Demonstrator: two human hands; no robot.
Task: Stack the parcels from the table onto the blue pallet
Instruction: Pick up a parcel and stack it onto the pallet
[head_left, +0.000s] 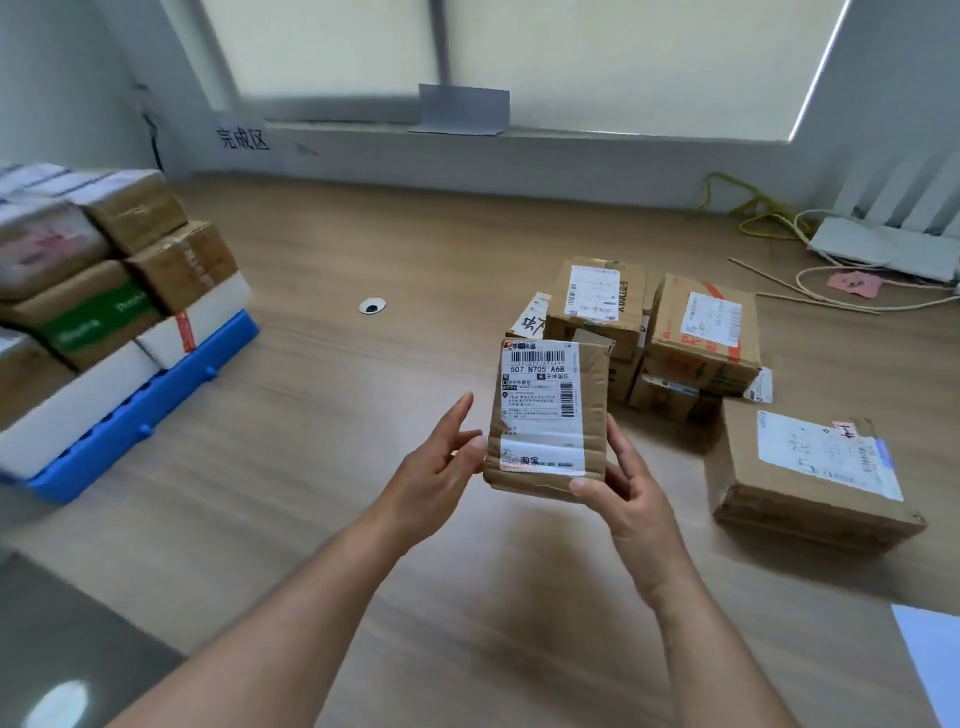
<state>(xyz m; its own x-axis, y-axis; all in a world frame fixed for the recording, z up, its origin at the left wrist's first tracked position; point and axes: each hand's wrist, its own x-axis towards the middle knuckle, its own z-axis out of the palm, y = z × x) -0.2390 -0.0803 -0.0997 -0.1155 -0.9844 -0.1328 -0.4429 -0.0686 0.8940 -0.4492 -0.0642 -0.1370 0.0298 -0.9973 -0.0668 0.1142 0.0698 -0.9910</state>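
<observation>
The right hand (626, 501) has its grip clamped on a parcel (548, 415) held above the table (322, 395); the left hand (434, 470), fingers straight, is just beside the parcel's left edge. Behind lie more parcels (701, 338). Far left, the pallet (150, 410) bears a stack (104, 270).

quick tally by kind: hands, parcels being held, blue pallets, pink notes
hands: 2 (left hand, right hand)
held parcel: 1
blue pallet: 1
pink note: 1
total: 5
</observation>
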